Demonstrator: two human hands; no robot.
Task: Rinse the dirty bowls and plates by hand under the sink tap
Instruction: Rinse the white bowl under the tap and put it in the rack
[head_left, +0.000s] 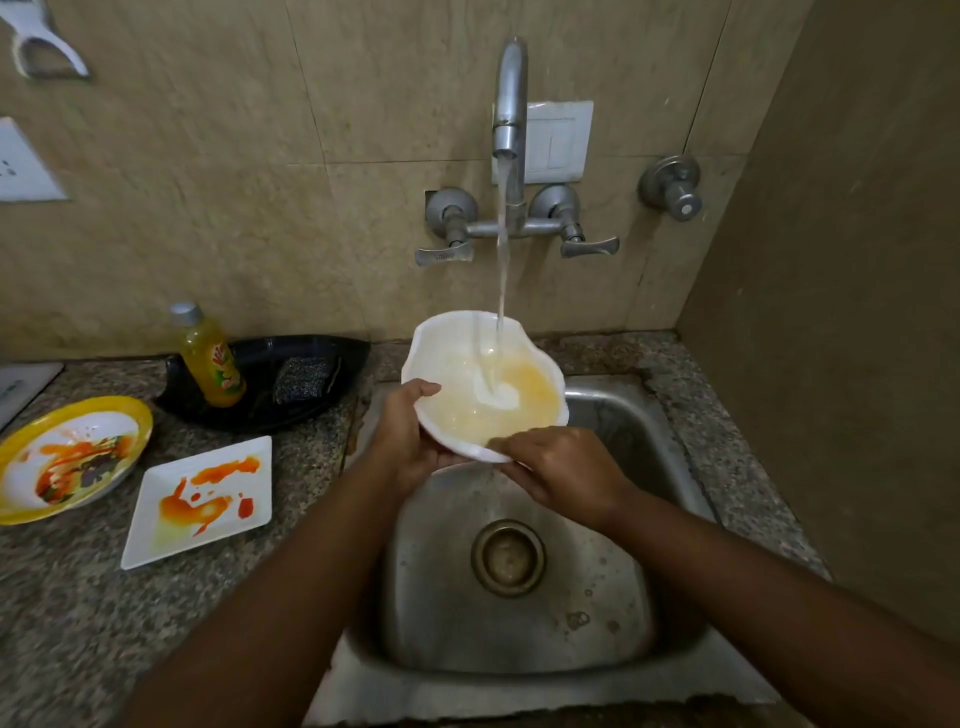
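Both forearms reach over the steel sink (613, 613) so the runoff falls toward its drain. I cup one white bowl (457, 358) in my left hand (402, 441), thumb over the near-left rim, tilting it under the tap (511, 98) so the stream strikes its inside and loosens the yellowish film. My right hand (566, 475) pinches the near rim; its fingertips seem to rub the inside, though they blur. Two dirty dishes wait on the counter to the left: one yellow-rimmed plate (21, 499) and one square white plate (150, 540), both smeared orange. One dish-soap bottle (210, 358) and one scrubber (304, 379) sit in a black tray (348, 358).
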